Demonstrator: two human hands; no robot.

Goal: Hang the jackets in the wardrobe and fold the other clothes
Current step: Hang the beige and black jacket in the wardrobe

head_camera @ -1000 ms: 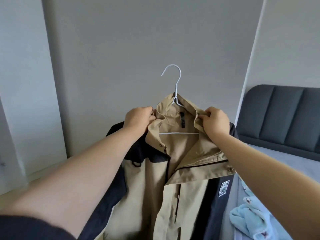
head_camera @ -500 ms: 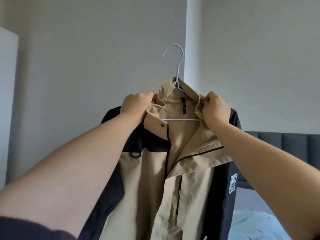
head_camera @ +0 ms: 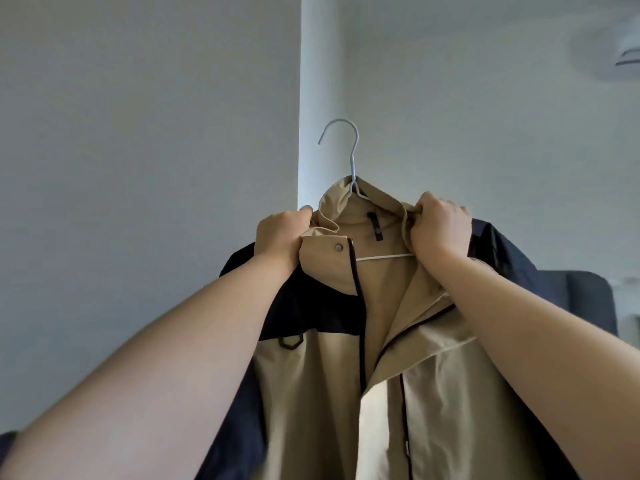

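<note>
1. The tan and navy jacket (head_camera: 346, 375) hangs on a wire hanger (head_camera: 351, 157), held up at centre frame.
2. Left hand (head_camera: 280, 233) at 9 o'clock of the collar, grip clenched on fabric.
3. Right hand (head_camera: 438, 226) at 3 o'clock, likewise clutching it.

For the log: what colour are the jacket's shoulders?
Dark navy on the jacket shoulders, tan body; head view.

A plain white wall (head_camera: 138, 133), an air conditioner (head_camera: 628, 53) high up, and a dark headboard (head_camera: 588, 299).
</note>
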